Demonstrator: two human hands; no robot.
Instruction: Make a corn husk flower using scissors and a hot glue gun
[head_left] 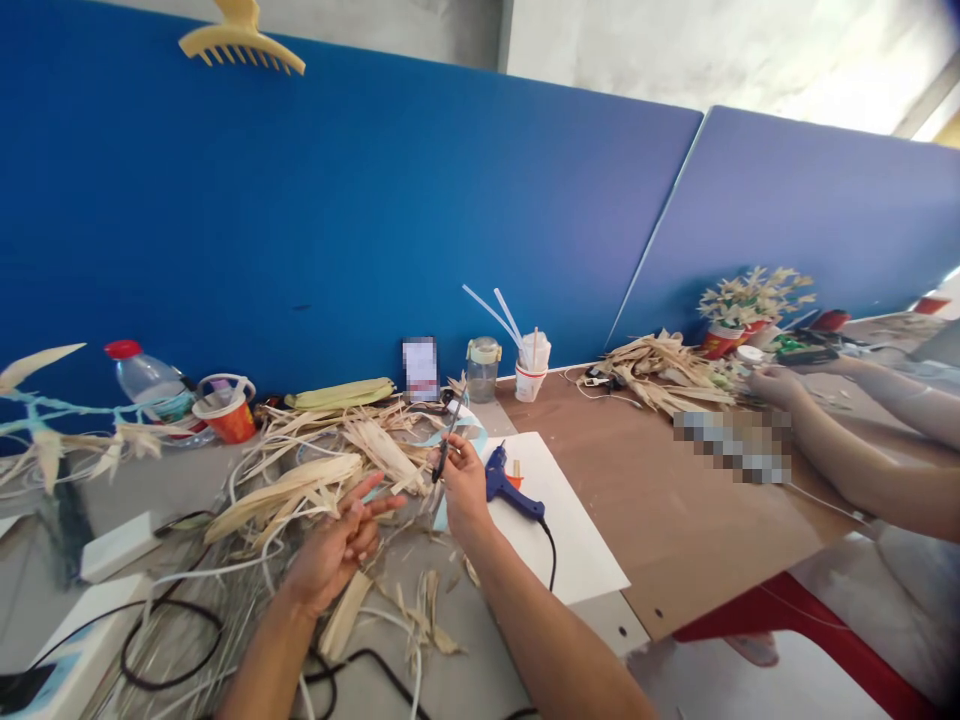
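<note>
My right hand [465, 485] is closed around a pair of dark-handled scissors [451, 425], their thin tips pointing up. To its left, my left hand [341, 550] has two fingers stretched out and the others bent, and I see nothing held in it. Dry corn husks [386, 450] lie heaped just beyond both hands, with a loose husk piece [346, 615] below the left one. Beside my right wrist, a blue hot glue gun [517, 485] rests on a white sheet [581, 560].
Cables [176, 640] and a power strip [82, 640] lie at left. Along the blue partition [360, 200] stand a bottle [146, 380], a red cup [232, 415], a phone [420, 370], a jar [484, 370] and a cup with white sticks [531, 380]. A co-worker's arms [847, 440] reach in at right.
</note>
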